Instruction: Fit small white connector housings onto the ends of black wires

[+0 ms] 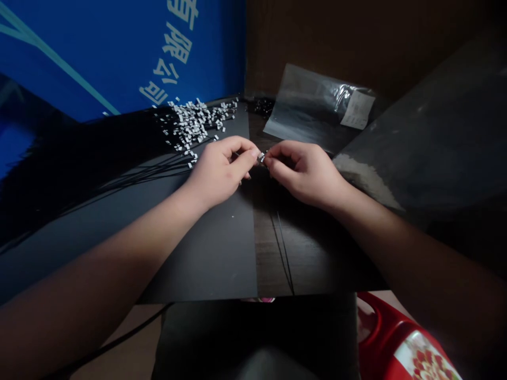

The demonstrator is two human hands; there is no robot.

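Left hand (222, 169) and right hand (307, 166) pinching small piece (262, 157) between them, frame centre. Piece looking whitish with dark parts, mostly hidden in grip. White-tipped black wires (150, 137) lying at frame left.

Dim light leaves glare on the plastic bag (311, 108).

Pale "有限公司" characters (177, 45) printed on blue panel (127, 39); label (357, 110) right of panel can't be read.
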